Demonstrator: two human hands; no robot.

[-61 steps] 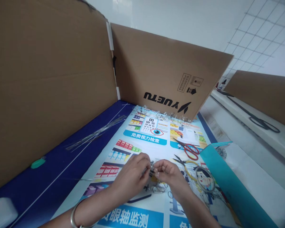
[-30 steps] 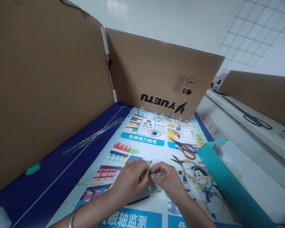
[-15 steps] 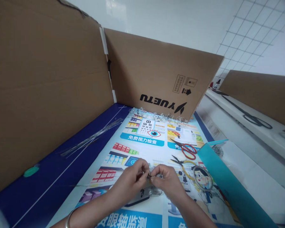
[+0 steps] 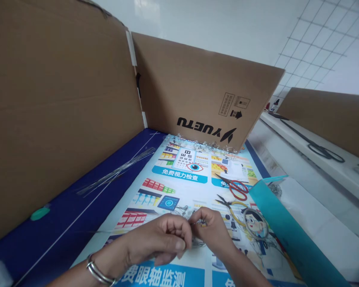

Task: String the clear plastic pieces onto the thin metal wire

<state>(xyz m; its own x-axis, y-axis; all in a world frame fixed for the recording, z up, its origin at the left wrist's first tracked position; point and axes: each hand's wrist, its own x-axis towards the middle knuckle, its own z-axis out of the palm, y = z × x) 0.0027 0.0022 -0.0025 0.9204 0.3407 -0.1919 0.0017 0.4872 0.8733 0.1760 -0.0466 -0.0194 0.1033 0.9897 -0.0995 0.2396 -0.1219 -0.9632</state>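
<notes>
My left hand (image 4: 163,237), with silver bangles on its wrist, is turned with the fingers curled towards the thumb. Whatever may be in those fingers is hidden. Close beside it, my right hand (image 4: 211,229) pinches thumb and forefinger on a thin piece of wire, only partly visible. Behind and below the fingertips lies a tangle of clear, silvery wire pieces (image 4: 184,210) on the printed poster sheet (image 4: 185,193). Yellow-handled scissors (image 4: 237,211) and a coil of fine wire (image 4: 266,227) lie to the right of my right hand.
Red-handled scissors (image 4: 237,189) lie farther back. Long thin wires (image 4: 116,173) rest on the blue surface at left. Cardboard panels (image 4: 197,91) stand behind and left, with small clear wire pieces (image 4: 203,147) along the back one's foot. A teal-edged box (image 4: 290,223) stands right.
My left hand has rolled over and shifted nearer to me, its fingertips leaving the pinch beside my right fingers. My right hand stays nearly in place.
</notes>
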